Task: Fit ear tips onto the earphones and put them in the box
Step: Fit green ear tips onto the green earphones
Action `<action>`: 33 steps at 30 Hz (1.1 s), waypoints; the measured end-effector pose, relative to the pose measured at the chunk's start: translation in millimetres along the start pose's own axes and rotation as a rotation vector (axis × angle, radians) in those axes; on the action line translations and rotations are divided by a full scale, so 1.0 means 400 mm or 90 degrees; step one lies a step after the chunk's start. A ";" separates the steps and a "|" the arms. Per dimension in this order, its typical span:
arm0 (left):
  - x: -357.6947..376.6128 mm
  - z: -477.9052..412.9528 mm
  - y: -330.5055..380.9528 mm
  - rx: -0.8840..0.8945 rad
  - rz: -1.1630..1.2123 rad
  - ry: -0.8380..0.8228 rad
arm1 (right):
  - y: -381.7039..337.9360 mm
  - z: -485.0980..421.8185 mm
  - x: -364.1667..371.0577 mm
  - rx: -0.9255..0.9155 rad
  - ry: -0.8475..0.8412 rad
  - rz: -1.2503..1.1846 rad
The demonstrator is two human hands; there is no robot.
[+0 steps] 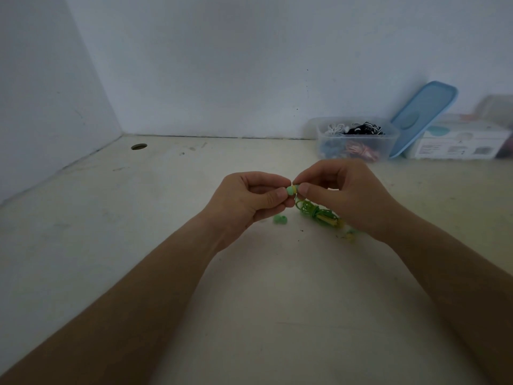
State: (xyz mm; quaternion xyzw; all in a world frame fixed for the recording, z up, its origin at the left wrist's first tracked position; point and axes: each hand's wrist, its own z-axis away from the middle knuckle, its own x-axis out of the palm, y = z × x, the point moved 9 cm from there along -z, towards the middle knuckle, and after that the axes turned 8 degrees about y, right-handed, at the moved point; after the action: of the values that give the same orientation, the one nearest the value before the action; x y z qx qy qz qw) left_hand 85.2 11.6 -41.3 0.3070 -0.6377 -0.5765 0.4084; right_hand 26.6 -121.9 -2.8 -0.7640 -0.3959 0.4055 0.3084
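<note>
Our left forearm (125,301) and right forearm (444,273) come in from seven and five o'clock across the pale counter (249,315) and meet at the middle of the view. Our left hand (249,198) pinches a pale green ear tip (290,190) between thumb and forefinger, the other fingers curled under. Our right hand (341,195) pinches the yellow earbud (296,188) just at three o'clock of the tip, so the two touch between the fingertips.

We judge the fitting step to be in hand. The line from tip to earbud runs roughly nine to three o'clock, so the push has to go along that line, left hand toward right. Whether the tip is fully seated is too small to tell.

From the earbud the green cable (316,211), coiled in a bundle, hangs toward four o'clock under our right palm. What looks like the second earbud (350,235) lies blurred on the counter near our right wrist. A spare ear tip (279,219) lies on the counter at six o'clock of our left fingertips, nearer that hand.

At two o'clock of our hands, well apart against the wall, stands the clear plastic box (388,145), open and holding other coiled earphones. Its blue lid (424,115) leans between it and a white carton (458,143). Our right hand is the nearer one for that reach.
</note>
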 end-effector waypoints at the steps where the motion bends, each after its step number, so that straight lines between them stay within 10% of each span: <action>1: -0.001 0.000 0.000 -0.001 0.000 0.000 | -0.001 0.000 0.001 -0.002 0.000 0.001; 33: 0.007 0.005 0.013 0.023 -0.007 -0.007 | 0.032 0.003 0.007 0.096 0.003 -0.126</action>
State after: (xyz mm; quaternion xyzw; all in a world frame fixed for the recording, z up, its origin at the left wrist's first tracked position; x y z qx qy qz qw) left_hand 82.5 11.0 -35.8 0.3148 -0.6483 -0.5689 0.3962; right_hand 31.0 -125.8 -14.8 -0.6970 -0.4369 0.3999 0.4041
